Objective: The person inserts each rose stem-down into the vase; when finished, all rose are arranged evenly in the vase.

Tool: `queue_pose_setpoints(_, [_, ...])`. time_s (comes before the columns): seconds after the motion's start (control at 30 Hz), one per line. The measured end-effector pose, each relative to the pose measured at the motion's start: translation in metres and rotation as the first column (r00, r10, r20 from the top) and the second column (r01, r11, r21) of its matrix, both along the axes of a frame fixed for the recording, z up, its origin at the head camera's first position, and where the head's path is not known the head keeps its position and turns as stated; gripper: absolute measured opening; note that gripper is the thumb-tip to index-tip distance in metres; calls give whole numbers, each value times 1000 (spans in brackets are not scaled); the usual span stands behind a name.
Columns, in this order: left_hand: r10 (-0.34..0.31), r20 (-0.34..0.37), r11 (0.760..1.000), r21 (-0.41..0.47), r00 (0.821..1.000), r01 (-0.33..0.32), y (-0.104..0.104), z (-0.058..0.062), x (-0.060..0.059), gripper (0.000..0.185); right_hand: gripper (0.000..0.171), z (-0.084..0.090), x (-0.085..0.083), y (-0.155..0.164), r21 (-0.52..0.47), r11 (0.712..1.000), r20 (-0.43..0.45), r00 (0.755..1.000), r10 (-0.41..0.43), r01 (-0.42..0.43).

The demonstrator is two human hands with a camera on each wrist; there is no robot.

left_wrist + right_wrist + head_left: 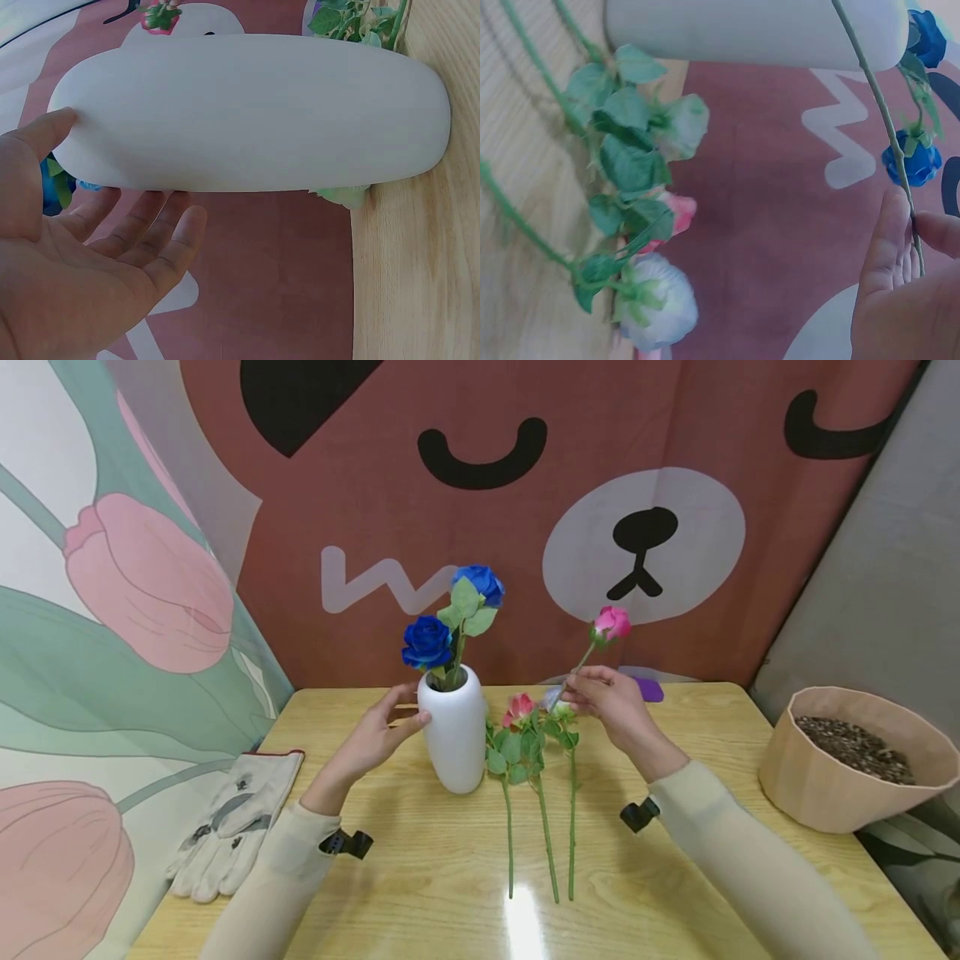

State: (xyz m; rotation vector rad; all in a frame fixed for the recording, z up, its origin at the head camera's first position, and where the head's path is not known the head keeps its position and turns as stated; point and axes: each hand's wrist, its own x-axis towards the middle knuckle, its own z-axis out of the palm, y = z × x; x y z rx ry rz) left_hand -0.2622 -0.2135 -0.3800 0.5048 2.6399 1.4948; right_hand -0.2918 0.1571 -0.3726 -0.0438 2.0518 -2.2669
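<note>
A white vase (456, 739) stands upright on the table, holding two blue roses: a lower rose (427, 643) and a higher rose (480, 585). My left hand (375, 735) holds the vase near its mouth, thumb on the front; in the left wrist view the fingers (176, 240) lie along its side. My right hand (611, 706) pinches the green stem of a pink rose (612, 622), bloom up and right of the vase. In the right wrist view the stem (881, 101) runs between thumb and fingers, passing in front of the vase.
Right of the vase lie several stemmed flowers, among them a red-pink rose (519, 710) and a pale rose (658, 304). Grey-white gloves (236, 827) lie at the left edge. A pot of dark soil (817, 777) stands at right. Behind the right hand is a purple object (650, 690).
</note>
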Motion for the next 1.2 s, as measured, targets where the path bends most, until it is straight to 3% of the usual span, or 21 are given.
queue_pose_setpoints(0.43, [-5, 1, 1000, 4, 1000, 5, 0, 1, 1, 60, 20, 25, -3, -22, -120, 990, -67, 994, -85, 76])
queue_pose_setpoints(0.8, [2, 2, 1000, 9, 1000, -2, 0, 0, 0, 60, 16, 43, -5, -31, -266, 953, -108, 978, -179, 145])
queue_pose_setpoints(1.2, [-11, 6, 1000, 18, 1000, 11, 0, 0, 0, 59, 16, 58, -7, -37, -381, 911, -130, 966, -223, 159])
